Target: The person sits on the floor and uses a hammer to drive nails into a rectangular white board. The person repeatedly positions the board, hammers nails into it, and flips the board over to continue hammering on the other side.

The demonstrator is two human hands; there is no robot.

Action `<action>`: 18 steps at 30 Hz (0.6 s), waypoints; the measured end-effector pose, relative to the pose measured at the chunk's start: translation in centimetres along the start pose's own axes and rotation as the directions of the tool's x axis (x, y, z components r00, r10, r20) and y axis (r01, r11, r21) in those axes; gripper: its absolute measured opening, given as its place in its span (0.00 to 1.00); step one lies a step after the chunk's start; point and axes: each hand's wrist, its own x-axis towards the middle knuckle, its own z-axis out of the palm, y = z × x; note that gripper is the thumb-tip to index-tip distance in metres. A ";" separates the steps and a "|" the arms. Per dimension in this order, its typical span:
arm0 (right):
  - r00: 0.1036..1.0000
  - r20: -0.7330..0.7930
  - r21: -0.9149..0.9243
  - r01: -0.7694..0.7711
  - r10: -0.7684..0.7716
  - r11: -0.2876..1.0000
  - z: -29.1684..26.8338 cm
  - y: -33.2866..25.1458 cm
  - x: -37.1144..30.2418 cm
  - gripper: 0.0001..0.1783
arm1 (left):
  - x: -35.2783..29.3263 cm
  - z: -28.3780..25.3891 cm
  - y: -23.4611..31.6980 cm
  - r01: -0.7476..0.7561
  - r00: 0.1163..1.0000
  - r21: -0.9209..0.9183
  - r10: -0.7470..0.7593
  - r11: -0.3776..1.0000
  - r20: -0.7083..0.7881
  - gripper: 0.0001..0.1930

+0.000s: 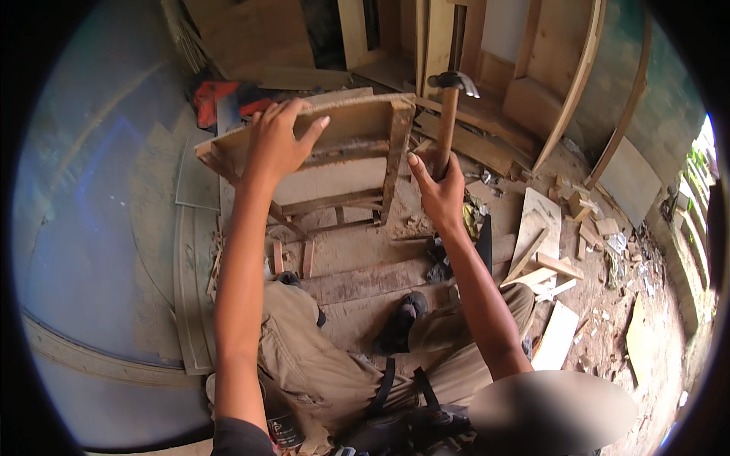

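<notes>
A worn wooden stool-like frame [395,144] stands tilted before me, its underside, legs and crossbars facing my way. My left hand [280,148] grips its upper edge, fingers laid over the rim and thumb spread along the inner face. Just right of the frame, my right hand [442,196] is wrapped around a claw hammer [447,125]. The hammer is upright by its wooden handle, its dark metal head at the top and apart from the frame. Where the frame's far legs rest is hidden.
Wooden panels and cabinet-like frames [525,91] lean at the back. Wood scraps [551,266] litter the floor to the right. A plank [365,281] lies near my shoes. Red and black cloth [209,105] lies at the back left; a dark can [285,431] stands by my left leg.
</notes>
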 end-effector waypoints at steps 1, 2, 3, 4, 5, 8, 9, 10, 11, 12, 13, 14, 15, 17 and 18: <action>1.000 -0.012 0.032 0.029 -0.029 0.999 0.1 -0.5 0.9 0.28 | -0.3 -0.3 0.5 -0.035 0.999 -0.010 0.034 0.999 -0.040 0.19; 0.995 -0.036 0.096 0.092 -0.089 0.991 0.0 -0.7 1.5 0.28 | -0.3 -0.9 1.3 0.004 1.000 -0.045 -0.002 0.999 0.029 0.19; 0.989 -0.058 0.159 0.145 -0.138 0.977 0.1 -0.9 1.8 0.29 | -0.3 -1.9 2.2 0.049 0.993 -0.075 -0.040 0.996 0.107 0.18; 0.979 -0.083 0.220 0.199 -0.185 0.955 0.1 -1.1 2.0 0.30 | -0.2 -2.4 2.8 0.096 0.980 -0.103 -0.076 0.990 0.185 0.18; 0.995 -0.009 0.208 0.098 -0.098 0.973 0.0 -1.6 1.5 0.30 | -0.5 -2.6 2.8 0.025 0.989 -0.111 -0.009 0.994 0.145 0.18; 0.996 0.084 0.230 -0.011 -0.009 0.973 0.2 -2.7 0.4 0.29 | -0.6 -5.3 2.5 0.112 0.917 -0.144 -0.046 0.983 0.396 0.21; 0.991 0.099 0.303 0.055 -0.089 0.951 0.2 -1.9 -0.3 0.27 | -1.1 -5.5 2.3 0.112 0.897 -0.185 -0.020 0.976 0.441 0.21; 0.993 0.088 0.272 0.054 -0.080 0.961 -0.1 -1.0 -1.3 0.18 | -1.3 -5.4 2.4 0.117 0.877 -0.227 0.007 0.967 0.481 0.21; 0.982 0.023 0.276 0.172 -0.185 0.946 -0.1 0.3 -1.9 0.14 | -1.8 -5.6 2.6 0.134 0.851 -0.256 0.022 0.957 0.525 0.21; 0.995 0.041 0.310 0.074 -0.091 0.948 -0.5 0.2 -3.0 0.12 | -2.8 -5.6 2.8 0.111 0.881 -0.262 0.027 0.959 0.472 0.20; 0.998 0.060 0.340 -0.016 -0.005 0.940 -1.0 0.0 -3.8 0.11 | -3.9 -5.3 3.1 0.088 0.907 -0.265 0.033 0.960 0.419 0.19; 0.993 0.076 0.377 -0.108 0.085 0.920 -1.4 -0.6 -4.6 0.10 | -4.9 -5.8 3.2 0.056 0.927 -0.254 0.044 0.966 0.373 0.18; 0.992 0.068 0.406 -0.128 0.110 0.905 -1.7 -1.2 -5.2 0.12 | -6.1 -6.1 3.1 0.044 0.952 -0.235 0.031 0.971 0.304 0.17; 0.994 0.075 0.454 -0.109 0.084 0.884 -1.9 -0.8 -5.4 0.25 | -8.2 -6.6 3.1 0.004 0.986 -0.204 0.030 0.979 0.162 0.15; 0.996 0.069 0.460 -0.085 0.059 0.884 -1.9 -1.1 -5.5 0.25 | -9.2 -7.3 2.5 -0.022 1.000 -0.206 0.020 0.978 -0.014 0.15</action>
